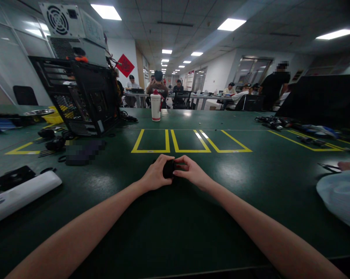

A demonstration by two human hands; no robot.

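Over the green table, my left hand [156, 172] wraps round a small black object [168, 169], rounded on the side facing me; its kind I cannot make out. From the right, my right hand [190, 170] pinches at the same object's edge, thumb and fingertips nearly together. The fingers cover much of it. Just beyond both hands, yellow tape outlines [191, 150] mark the green tabletop [169, 224].
A black computer case [96, 99] with power supplies [73, 27] on top stands at the left. A white cup [155, 106] is behind the tape. Nearer left lie a white casing [23, 195] and black parts. Another person's sleeve [342, 197] reaches in at right, near cables [275, 122].
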